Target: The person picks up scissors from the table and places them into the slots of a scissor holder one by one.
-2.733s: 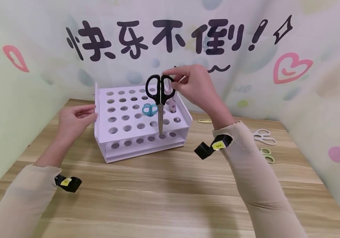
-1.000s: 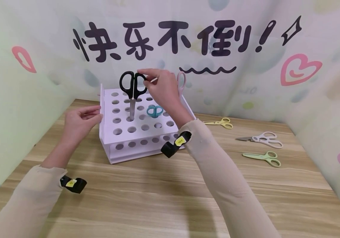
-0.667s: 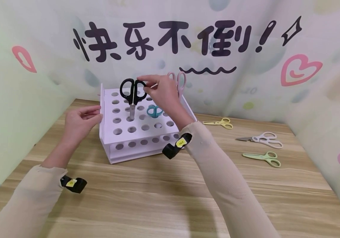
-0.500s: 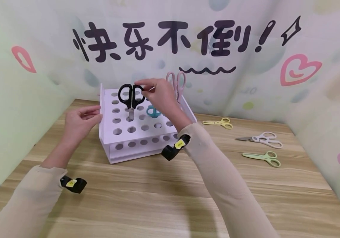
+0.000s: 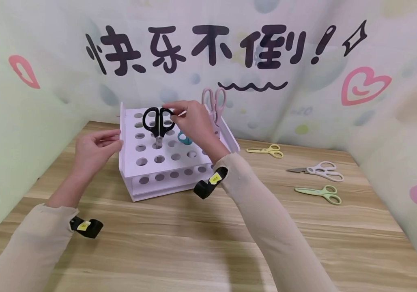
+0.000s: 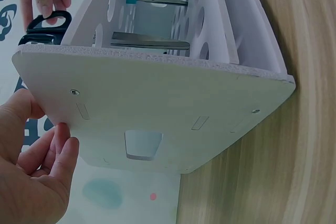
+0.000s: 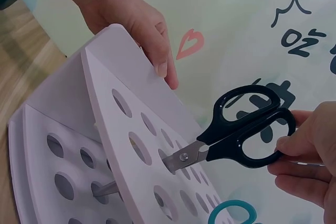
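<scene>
My right hand (image 5: pixel 193 121) pinches the right finger loop of black-handled scissors (image 5: pixel 151 121). They stand upright, tip down, in a hole of the white two-tier rack (image 5: pixel 166 164). In the left wrist view, their metal blades (image 6: pixel 149 41) pass between the tiers and reach the lower holes. In the right wrist view, the black handles (image 7: pixel 247 124) remain above the upper tier. My left hand (image 5: pixel 93 152) holds the edge of the rack's left side panel (image 6: pixel 157 87). Teal scissors (image 5: pixel 183 138), partly hidden by my right hand, and pink scissors (image 5: pixel 214 106) also stand in the rack.
To the right on the wooden table (image 5: pixel 179 247) lie yellow scissors (image 5: pixel 265 151), white-handled scissors (image 5: pixel 318 170) and green scissors (image 5: pixel 319 193). A printed cloth (image 5: pixel 259 109) hangs behind the rack.
My right hand has carried the black-handled scissors left from the rack's front right, then lowered them deeper into a hole. The left hand has stayed at the side panel.
</scene>
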Available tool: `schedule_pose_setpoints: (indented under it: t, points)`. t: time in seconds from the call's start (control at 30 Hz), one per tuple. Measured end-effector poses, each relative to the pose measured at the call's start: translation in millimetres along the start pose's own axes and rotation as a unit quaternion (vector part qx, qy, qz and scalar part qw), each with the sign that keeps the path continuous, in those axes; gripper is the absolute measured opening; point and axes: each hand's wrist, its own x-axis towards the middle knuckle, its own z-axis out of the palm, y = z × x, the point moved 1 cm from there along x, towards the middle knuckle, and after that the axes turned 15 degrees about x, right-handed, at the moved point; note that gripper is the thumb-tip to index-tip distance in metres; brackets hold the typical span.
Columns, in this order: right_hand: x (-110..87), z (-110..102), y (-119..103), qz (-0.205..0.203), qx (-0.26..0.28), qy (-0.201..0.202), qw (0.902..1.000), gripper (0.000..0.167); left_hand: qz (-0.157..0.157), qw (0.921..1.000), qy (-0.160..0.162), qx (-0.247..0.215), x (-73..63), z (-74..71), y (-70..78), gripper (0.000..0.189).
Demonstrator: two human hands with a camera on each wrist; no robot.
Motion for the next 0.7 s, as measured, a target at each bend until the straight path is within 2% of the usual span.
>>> schedule_pose_setpoints:
  t: [0.33,0.7]
  points:
    - [2.7,8.2,-3.8,-0.031,-0.031,0.021,0.9988,0.03,0.0,1.0,0.003,-0.007,-1.2,0.7,1.4,0.043]
    - [1.1,11.4,-7.5,-0.037,-0.038,0.036,0.9979,0.029,0.002,1.0,0.005,0.001,-1.4,1.1,1.9,0.042]
